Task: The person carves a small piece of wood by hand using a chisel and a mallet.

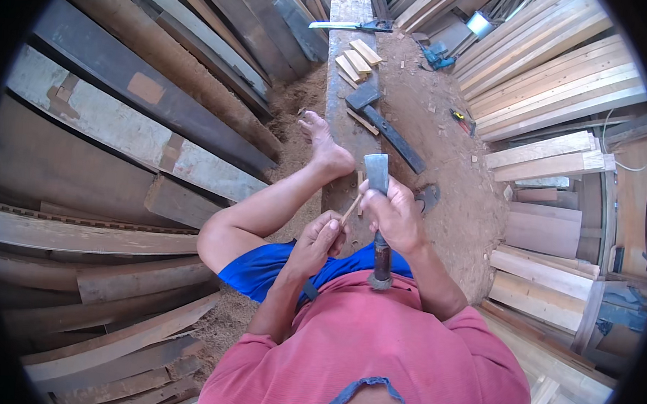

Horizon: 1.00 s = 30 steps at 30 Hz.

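Observation:
My right hand is closed around a wide chisel, its grey blade pointing away and its dark handle coming back toward my shirt. My left hand, closed in a pinch, holds a thin wooden stick. The stick's far end slants up close to the chisel and the right fingers; I cannot tell if it touches the blade. Beyond the hands, a dark mallet lies on a long wooden bench, its handle slanting over the right edge. My bare foot rests on the bench's left side.
Several short pale wood pieces and a handsaw lie farther along the bench. A blue power tool and a red-and-yellow hand tool sit on the sawdust-covered floor. Stacked boards line both sides.

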Each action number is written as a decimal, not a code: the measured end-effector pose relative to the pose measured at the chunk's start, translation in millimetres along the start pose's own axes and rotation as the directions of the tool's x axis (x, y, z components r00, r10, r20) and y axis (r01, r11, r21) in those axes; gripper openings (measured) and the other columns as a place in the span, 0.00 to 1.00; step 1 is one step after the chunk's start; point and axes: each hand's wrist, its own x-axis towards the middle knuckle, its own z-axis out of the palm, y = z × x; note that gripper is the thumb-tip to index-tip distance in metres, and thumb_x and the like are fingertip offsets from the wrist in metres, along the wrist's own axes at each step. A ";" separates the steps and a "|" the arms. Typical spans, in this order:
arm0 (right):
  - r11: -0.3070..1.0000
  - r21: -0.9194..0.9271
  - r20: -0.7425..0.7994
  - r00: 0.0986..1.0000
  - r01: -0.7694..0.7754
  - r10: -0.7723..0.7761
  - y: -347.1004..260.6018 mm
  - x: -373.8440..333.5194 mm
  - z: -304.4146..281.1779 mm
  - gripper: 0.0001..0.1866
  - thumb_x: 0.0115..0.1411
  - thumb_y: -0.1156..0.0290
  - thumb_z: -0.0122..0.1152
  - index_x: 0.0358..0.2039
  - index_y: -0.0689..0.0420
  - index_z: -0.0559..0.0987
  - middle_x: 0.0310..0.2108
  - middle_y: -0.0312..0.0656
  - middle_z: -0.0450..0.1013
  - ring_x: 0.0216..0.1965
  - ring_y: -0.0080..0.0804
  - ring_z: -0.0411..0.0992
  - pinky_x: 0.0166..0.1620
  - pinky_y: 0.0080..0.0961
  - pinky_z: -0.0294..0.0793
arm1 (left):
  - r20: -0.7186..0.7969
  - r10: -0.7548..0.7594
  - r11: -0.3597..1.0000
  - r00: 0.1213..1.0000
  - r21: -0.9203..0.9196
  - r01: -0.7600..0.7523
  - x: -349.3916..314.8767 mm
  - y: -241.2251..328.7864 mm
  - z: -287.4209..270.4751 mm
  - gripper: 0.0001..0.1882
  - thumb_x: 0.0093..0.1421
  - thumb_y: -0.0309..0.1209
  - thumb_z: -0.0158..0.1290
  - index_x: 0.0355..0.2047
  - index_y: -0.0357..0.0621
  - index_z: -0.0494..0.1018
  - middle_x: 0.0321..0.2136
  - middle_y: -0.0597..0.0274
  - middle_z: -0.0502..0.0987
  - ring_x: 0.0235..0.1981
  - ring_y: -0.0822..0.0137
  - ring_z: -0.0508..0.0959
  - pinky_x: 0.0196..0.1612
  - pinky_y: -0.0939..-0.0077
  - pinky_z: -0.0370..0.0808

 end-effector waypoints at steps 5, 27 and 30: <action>0.858 0.513 -0.056 0.998 0.004 0.030 -0.1 -3.8 18.1 0.10 0.69 0.67 0.44 0.45 0.58 0.69 0.29 0.34 0.67 0.18 0.17 0.62 0.22 0.18 0.68 | -0.032 0.007 0.955 0.999 -0.295 -0.017 13.9 -12.0 -9.2 0.11 0.70 0.39 0.43 0.38 0.46 0.66 0.19 0.70 0.66 0.17 0.80 0.62 0.20 0.86 0.58; 0.714 0.600 0.289 0.930 -0.361 0.228 -8.5 -35.8 48.4 0.07 0.70 0.65 0.43 0.41 0.53 0.67 0.22 0.30 0.61 0.16 0.14 0.57 0.21 0.17 0.65 | -0.206 0.228 0.964 0.952 -0.091 -0.250 24.0 -16.5 -7.4 0.04 0.68 0.29 0.47 0.36 0.46 0.64 0.22 0.71 0.68 0.19 0.81 0.65 0.21 0.85 0.64; 0.779 0.543 0.311 0.937 -0.314 0.160 -12.6 -41.2 50.6 0.08 0.70 0.64 0.42 0.41 0.53 0.66 0.21 0.29 0.60 0.16 0.15 0.57 0.20 0.18 0.65 | -0.156 0.462 0.871 0.873 0.268 -0.413 21.5 -17.1 -7.9 0.03 0.66 0.27 0.46 0.34 0.42 0.65 0.22 0.72 0.67 0.23 0.81 0.65 0.26 0.84 0.64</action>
